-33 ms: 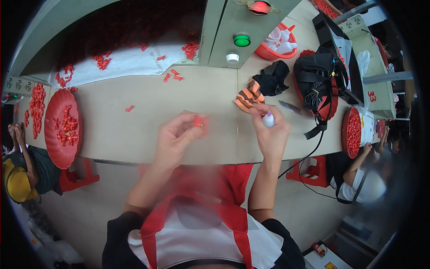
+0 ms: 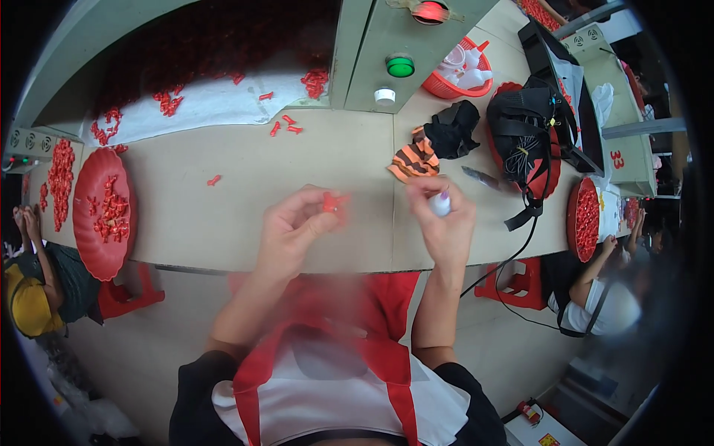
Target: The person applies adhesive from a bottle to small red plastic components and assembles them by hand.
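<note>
Above the table, my left hand [image 2: 288, 227] pinches a small red plastic piece [image 2: 330, 201] between thumb and fingertips. The piece is slightly blurred, so its details do not show. To its right, my right hand [image 2: 454, 229] is closed around a small white bottle [image 2: 439, 205] with a purple tip, which points up and away from me. The bottle and the red piece are apart. Several loose red pieces [image 2: 293, 129] like the held one lie beyond my left hand, and a single red piece [image 2: 214, 181] lies farther left.
A scalloped red tray [image 2: 88, 163] of red pieces stands left. Beyond my right hand are an orange-and-brown striped cloth [image 2: 414, 159], a black cloth [image 2: 452, 128], a knife [image 2: 480, 177] and black strapped gear [image 2: 520, 123] with a cable. A red basket [image 2: 445, 88] holds white bottles. Co-workers sit both sides.
My right hand, with the white bottle, has shifted slightly left, toward the red piece. My left hand and its red piece have hardly moved.
</note>
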`<state>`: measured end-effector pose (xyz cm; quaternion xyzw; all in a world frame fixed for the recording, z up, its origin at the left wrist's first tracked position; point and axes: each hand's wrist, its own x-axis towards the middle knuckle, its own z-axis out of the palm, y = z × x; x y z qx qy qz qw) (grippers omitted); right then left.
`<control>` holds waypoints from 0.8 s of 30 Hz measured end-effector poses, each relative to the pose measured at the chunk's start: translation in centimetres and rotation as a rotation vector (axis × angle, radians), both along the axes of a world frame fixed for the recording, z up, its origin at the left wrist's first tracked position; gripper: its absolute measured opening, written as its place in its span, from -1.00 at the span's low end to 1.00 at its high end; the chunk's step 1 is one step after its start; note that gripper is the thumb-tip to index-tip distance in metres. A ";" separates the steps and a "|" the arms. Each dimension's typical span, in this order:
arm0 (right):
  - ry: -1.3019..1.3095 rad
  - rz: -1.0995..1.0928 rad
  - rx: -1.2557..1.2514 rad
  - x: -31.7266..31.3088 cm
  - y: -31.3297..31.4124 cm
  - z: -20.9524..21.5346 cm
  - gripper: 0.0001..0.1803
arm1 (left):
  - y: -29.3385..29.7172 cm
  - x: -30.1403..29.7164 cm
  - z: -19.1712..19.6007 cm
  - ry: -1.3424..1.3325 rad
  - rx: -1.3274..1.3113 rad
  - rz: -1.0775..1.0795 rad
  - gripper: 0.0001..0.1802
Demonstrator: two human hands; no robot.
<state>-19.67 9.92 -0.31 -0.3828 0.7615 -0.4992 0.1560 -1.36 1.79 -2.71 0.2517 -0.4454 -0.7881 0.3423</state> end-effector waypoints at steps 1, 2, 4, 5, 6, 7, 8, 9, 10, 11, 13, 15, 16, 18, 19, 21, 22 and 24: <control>-0.296 0.156 -0.018 0.5 0.3 0.2 -0.88 | 0.1 0.0 -0.1 0.009 0.004 -0.012 -0.74; -0.524 0.237 0.057 1.2 0.1 1.3 -0.87 | 0.3 0.1 -0.2 0.017 0.007 -0.026 -0.75; -0.551 0.297 0.001 2.3 -0.7 1.2 -0.88 | 0.3 0.2 -0.1 0.017 -0.023 -0.037 -0.74; -0.576 0.360 -0.057 2.5 -1.1 1.1 -0.89 | 0.4 0.2 -0.1 0.018 -0.054 -0.045 -0.74; -0.575 0.383 -0.056 2.5 -1.2 0.9 -0.88 | 0.4 0.2 -0.1 0.018 -0.055 -0.047 -0.74; -0.576 0.385 -0.056 2.5 -1.2 1.0 -0.88 | 0.4 0.3 -0.1 0.008 -0.072 -0.037 -0.74; -0.616 0.370 -0.030 2.5 -1.2 1.0 -0.88 | 0.4 0.4 0.0 -0.003 -0.090 -0.026 -0.73; -0.657 0.354 -0.003 2.5 -1.3 1.1 -0.87 | 0.3 0.4 0.0 -0.004 -0.090 -0.024 -0.73; -0.657 0.356 -0.001 2.5 -1.3 1.1 -0.87 | 0.2 0.4 0.1 0.006 -0.065 -0.037 -0.73; -0.692 0.361 0.031 2.4 -1.3 1.1 -0.87 | 0.2 0.4 0.1 0.015 -0.039 -0.051 -0.72; -0.728 0.364 0.064 2.4 -1.4 1.0 -0.87 | 0.1 0.4 0.1 -0.001 -0.004 -0.065 -0.71; -0.741 0.339 0.008 2.4 -1.6 0.8 -0.89 | 0.0 0.4 0.1 -0.017 0.032 -0.083 -0.69; -0.742 0.337 0.008 2.4 -1.6 0.8 -0.89 | 0.0 0.4 0.1 -0.008 0.052 -0.102 -0.67; -0.743 0.378 0.025 2.3 -1.6 0.7 -0.85 | -0.1 0.5 0.2 0.001 0.075 -0.121 -0.65; -0.745 0.379 0.027 2.2 -1.6 0.5 -0.85 | -0.2 0.5 0.3 0.007 0.070 -0.106 -0.64; -0.519 0.304 -0.012 2.1 -1.6 0.1 -0.72 | -0.3 0.7 0.5 0.011 0.066 -0.087 -0.63; -0.520 0.307 -0.011 1.8 -1.5 -0.2 -0.72 | -0.5 0.8 0.6 0.001 0.046 -0.041 -0.64; -0.318 0.266 -0.070 1.1 -1.0 -0.8 -0.58 | -0.7 1.0 0.8 -0.010 0.025 0.012 -0.64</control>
